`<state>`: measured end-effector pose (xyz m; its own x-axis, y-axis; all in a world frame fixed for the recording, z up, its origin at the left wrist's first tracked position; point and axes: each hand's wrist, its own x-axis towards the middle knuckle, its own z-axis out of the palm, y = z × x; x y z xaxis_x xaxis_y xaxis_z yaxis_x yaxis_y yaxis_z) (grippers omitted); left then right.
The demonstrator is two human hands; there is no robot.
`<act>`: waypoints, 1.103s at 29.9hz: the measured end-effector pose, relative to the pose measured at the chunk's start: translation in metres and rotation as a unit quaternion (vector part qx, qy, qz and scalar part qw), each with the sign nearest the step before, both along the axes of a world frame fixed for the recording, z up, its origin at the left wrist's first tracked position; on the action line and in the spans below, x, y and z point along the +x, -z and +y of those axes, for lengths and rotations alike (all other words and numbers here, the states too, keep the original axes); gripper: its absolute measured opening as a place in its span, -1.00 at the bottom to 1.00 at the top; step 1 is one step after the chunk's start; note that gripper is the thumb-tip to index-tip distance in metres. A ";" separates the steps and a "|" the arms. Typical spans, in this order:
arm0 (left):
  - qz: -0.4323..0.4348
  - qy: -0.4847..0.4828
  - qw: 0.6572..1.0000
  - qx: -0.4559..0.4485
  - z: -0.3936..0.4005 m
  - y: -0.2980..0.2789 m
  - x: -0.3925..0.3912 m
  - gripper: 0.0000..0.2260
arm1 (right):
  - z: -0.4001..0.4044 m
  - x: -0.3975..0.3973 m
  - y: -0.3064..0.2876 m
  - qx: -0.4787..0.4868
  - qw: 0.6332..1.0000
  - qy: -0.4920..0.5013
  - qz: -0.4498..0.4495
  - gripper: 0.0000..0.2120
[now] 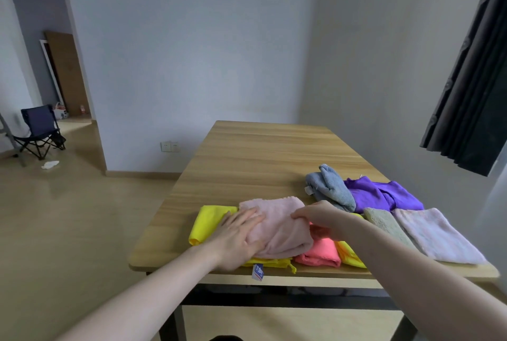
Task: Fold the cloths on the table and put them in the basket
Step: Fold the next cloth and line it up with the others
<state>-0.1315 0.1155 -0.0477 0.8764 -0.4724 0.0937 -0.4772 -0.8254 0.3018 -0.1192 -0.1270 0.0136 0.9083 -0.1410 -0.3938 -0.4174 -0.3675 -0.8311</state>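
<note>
1. A big wooden table (pixel 255 154) is taking up most of the room's middle, sitting against a pale wall, with a dark curtain (pixel 474 71) hanging at the right.
2. Way off at the left, a folding camp chair (pixel 39 130) is standing on the floor, well apart from the table.
3. A yellow cloth (pixel 210 221) is lying spread along the table's near edge, poking out on both sides from under the other stuff, with a little blue tag (pixel 258 271) dangling over the edge.
4. A pale pink towel (pixel 277 226) is sitting folded on top of the yellow one, and that's the piece the person is working on.
5. A whitish-pink towel (pixel 436 233) is lying flat at the near right corner, with a grey-green cloth (pixel 388 224) right beside it, touching.
6. A purple cloth (pixel 381 194) is lying bunched up behind those, and a grey-blue towel (pixel 330 187) is crumpled just left of it, overlapping.
7. A coral cloth (pixel 319 254) is lying folded under the pink towel's right end.
8. The left hand (pixel 237 239) is lying flat with fingers straight and spread, pressing down on the pink towel's left side.
9. The right hand (pixel 318 213) is curling its fingers over the towel's right edge, pinching the fabric.
10. No basket is showing up in the head view.
</note>
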 end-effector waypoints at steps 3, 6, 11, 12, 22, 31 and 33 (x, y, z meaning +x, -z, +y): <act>-0.014 0.003 1.000 0.000 0.003 0.010 -0.002 -0.35 | 0.005 0.004 -0.002 0.063 0.998 0.006 -0.013 -0.64; -0.020 -0.013 1.000 -0.020 -0.002 0.011 -0.006 -0.21 | 0.016 0.007 -0.005 0.072 0.996 -0.009 -0.061 -0.67; 0.057 -0.074 0.973 -0.210 0.001 0.006 -0.007 -0.04 | 0.046 0.008 -0.014 0.001 0.989 -0.051 -0.139 -0.51; 0.076 -0.080 0.961 -0.252 0.003 0.006 -0.008 -0.04 | 0.052 0.007 -0.015 -0.012 0.988 -0.053 -0.147 -0.49; 0.172 -0.111 0.826 -0.525 0.016 -0.002 -0.002 -0.61 | 0.100 -0.003 -0.009 -0.112 0.973 -0.090 -0.183 -0.74; 0.158 -0.114 0.829 -0.525 0.017 0.001 -0.001 -0.62 | 0.082 -0.015 -0.001 -0.154 0.936 -0.099 -0.300 -0.51; 0.151 -0.123 0.845 -0.499 0.018 0.002 -0.001 -0.47 | 0.074 -0.020 0.008 -0.190 0.924 -0.106 -0.313 -0.55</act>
